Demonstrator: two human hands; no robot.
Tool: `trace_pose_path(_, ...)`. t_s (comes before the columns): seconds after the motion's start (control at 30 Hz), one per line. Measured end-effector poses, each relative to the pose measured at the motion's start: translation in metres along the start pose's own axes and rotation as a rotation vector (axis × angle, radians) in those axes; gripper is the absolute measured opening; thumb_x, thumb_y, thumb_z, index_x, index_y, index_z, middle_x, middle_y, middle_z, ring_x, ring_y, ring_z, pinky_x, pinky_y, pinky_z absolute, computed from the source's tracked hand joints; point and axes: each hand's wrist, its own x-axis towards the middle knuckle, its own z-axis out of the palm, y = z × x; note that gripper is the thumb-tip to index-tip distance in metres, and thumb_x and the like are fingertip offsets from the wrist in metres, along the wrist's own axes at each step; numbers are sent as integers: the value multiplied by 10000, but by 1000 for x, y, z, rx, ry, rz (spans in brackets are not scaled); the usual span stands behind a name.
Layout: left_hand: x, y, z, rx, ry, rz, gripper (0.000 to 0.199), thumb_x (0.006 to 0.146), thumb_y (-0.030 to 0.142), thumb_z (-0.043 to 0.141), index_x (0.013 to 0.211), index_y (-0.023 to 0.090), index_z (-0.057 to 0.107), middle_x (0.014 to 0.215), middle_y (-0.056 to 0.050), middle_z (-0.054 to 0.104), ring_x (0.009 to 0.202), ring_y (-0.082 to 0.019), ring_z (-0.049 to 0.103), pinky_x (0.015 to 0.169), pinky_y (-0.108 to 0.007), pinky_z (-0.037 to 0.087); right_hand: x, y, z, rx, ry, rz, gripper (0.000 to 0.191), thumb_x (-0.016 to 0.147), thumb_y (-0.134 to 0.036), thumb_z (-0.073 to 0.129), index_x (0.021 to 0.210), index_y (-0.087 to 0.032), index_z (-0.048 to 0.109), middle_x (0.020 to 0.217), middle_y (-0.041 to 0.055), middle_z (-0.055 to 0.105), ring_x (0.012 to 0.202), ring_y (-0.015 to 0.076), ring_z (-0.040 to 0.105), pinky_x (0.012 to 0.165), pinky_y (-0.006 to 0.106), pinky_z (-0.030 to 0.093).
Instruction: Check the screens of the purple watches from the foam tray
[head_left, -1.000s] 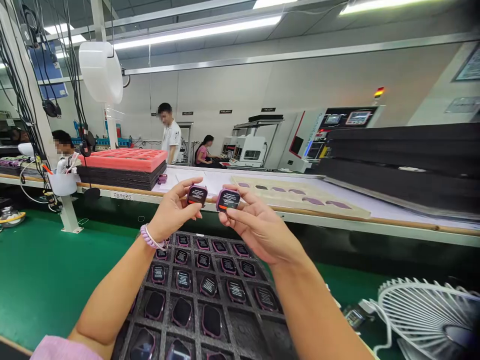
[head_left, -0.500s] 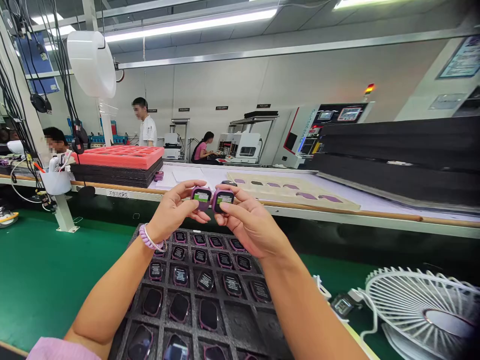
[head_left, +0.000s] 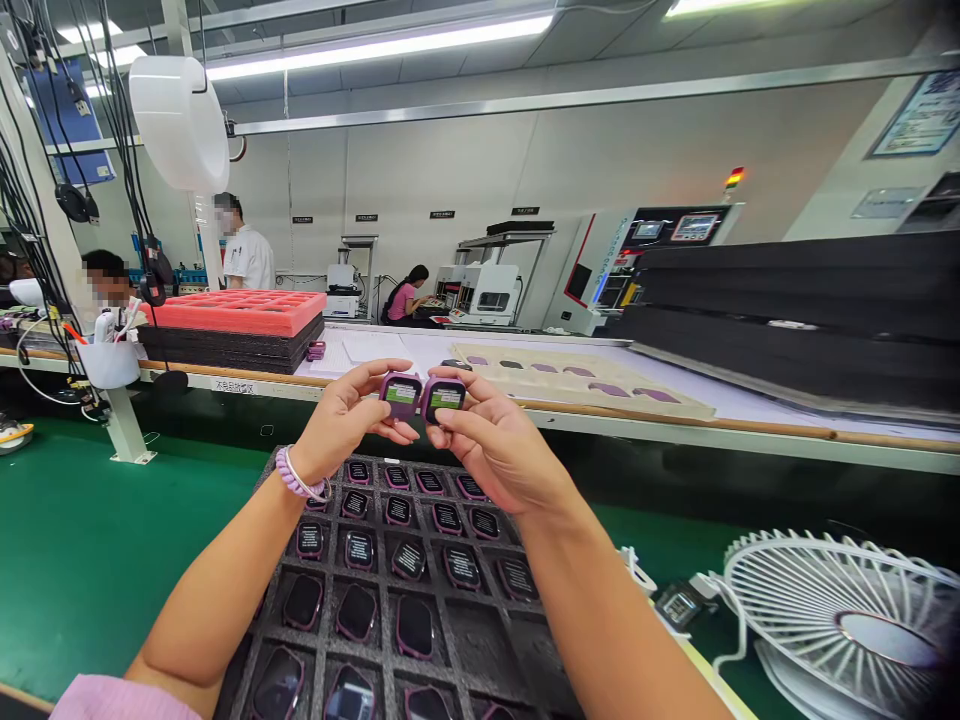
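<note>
Two purple-framed smartwatch bodies are held up side by side above a foam tray. My left hand [head_left: 349, 410] is closed on the left smartwatch [head_left: 403, 394], thumb at its edge. The right smartwatch [head_left: 444, 398] is pinched in my right hand [head_left: 495, 440], with the thumb over its lower screen corner. Both screens are lit with green and white areas and face me. Below them, the dark grey foam tray [head_left: 382, 600] holds several similar watches in its compartments, many showing white text, the nearer ones with dark screens. Two compartments on its right side hold no watch.
A white fan [head_left: 847, 610] stands at the right, beside a small dark device [head_left: 681, 604]. Along the shelf [head_left: 480, 408] are a red foam tray [head_left: 240, 312] on black ones, a pale tray [head_left: 585, 385] of purple pieces and stacked black foam [head_left: 795, 320]. A pen cup [head_left: 111, 362] is at left.
Both hands keep the two smartwatches in nearly the same place, while the view shifts slightly. In the background, a standing person in white has moved left.
</note>
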Motion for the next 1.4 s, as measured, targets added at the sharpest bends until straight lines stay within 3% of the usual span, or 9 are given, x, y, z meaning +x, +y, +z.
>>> trace_pose_path(0.27, 1, -1, -1, 12, -3, -4, 511, 717, 209, 593, 1227, 183, 569, 1026, -46, 632, 680, -152, 705, 664, -254, 623, 0, 4, -2, 41, 4, 8, 477, 670, -274, 857, 1083, -233, 622, 875, 2, 598, 619, 131, 529, 575, 254, 456)
trace_pose_path(0.5, 17, 3, -13, 20, 54, 62, 571, 713, 206, 626, 1277, 195, 537, 1027, -37, 635, 715, -130, 696, 725, -256, 606, 27, 0, -4, 67, -30, -54, 408, 790, -519, 770, 1061, -246, 634, 911, 42, 639, 636, 179, 546, 571, 306, 473)
trace_pose_path(0.8, 52, 33, -25, 146, 88, 237, 618, 675, 164, 646, 1280, 190, 523, 1004, -38, 639, 700, -116, 670, 692, -251, 574, 79, -32, 12, 11, -144, -202, 365, 741, -447, 781, 1005, -248, 624, 861, 5, 645, 574, 160, 558, 540, 294, 459)
trace_pose_path(1.03, 49, 39, -30, 179, 141, 257, 648, 664, 167, 682, 1291, 174, 518, 974, -34, 625, 680, -114, 650, 669, -252, 550, 76, -39, 20, -49, -203, -177, 499, 596, -196, 763, 1066, -227, 599, 855, -8, 631, 632, 168, 578, 602, 314, 474)
trace_pose_path(1.4, 45, 39, -33, 207, 142, 239, 646, 663, 146, 684, 1288, 173, 525, 949, -23, 635, 667, -108, 645, 657, -236, 547, 77, -26, 15, -7, -241, -158, 559, 584, -166, 751, 1115, -218, 584, 865, -11, 645, 654, 174, 615, 628, 317, 506)
